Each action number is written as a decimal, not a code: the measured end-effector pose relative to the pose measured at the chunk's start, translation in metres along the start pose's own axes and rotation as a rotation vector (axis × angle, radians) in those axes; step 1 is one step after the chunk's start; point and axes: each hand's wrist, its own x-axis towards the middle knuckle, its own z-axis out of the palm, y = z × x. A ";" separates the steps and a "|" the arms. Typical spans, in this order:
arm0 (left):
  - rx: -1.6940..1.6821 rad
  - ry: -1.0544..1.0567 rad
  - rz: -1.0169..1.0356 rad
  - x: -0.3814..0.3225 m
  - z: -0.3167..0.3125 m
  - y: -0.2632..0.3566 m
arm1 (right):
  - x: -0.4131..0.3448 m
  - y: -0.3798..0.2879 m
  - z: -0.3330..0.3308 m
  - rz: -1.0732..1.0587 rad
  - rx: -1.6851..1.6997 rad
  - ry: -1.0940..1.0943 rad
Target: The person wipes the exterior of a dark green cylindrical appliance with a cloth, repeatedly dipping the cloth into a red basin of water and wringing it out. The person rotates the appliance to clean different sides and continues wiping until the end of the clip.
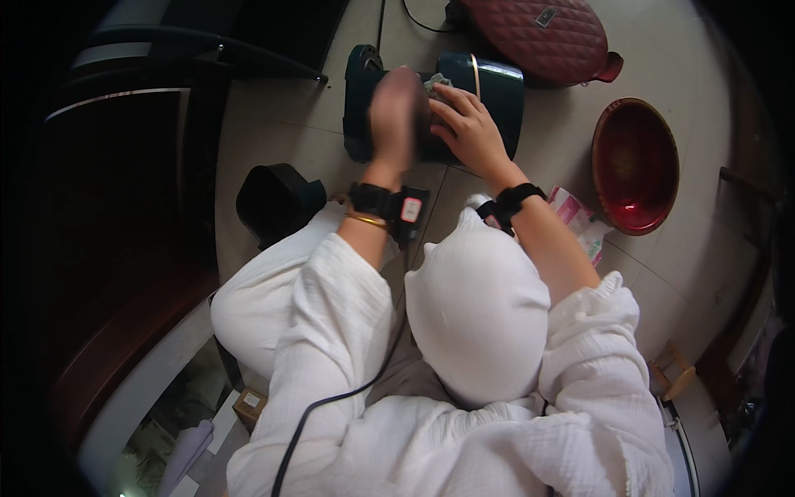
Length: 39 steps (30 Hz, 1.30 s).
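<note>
A dark green household appliance (506, 105) with a thin gold band lies on the tiled floor. Over its middle is my left hand (392, 118), blurred; what its fingers do cannot be made out. My right hand (469, 127) is beside it, fingers bent over a crumpled greenish cloth (438, 84) pressed to the appliance. A dark plastic container (273, 202) stands on the floor near my left knee. Both wrists wear black straps with small devices.
A red quilted-lid appliance (546, 31) is at the top, a red oval basin (636, 164) at the right. A pink and white packet (574, 217) lies by my right forearm. Dark furniture (130, 186) borders the left. A black cable runs across my lap.
</note>
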 end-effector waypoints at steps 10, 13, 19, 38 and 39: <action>1.602 0.007 0.540 0.023 -0.028 -0.013 | -0.044 0.009 -0.042 -0.149 -0.145 0.014; 1.633 0.012 0.531 0.028 -0.025 -0.011 | -0.018 0.018 -0.025 0.170 -0.146 0.170; 1.713 -0.044 0.487 0.032 -0.028 -0.007 | 0.004 -0.001 0.027 -0.023 0.018 -0.064; 1.670 -0.022 0.597 0.041 -0.030 -0.012 | -0.020 0.037 -0.022 0.053 -0.169 -0.058; 1.677 -0.028 0.582 0.040 -0.033 -0.014 | -0.001 0.060 -0.032 0.156 -0.275 -0.007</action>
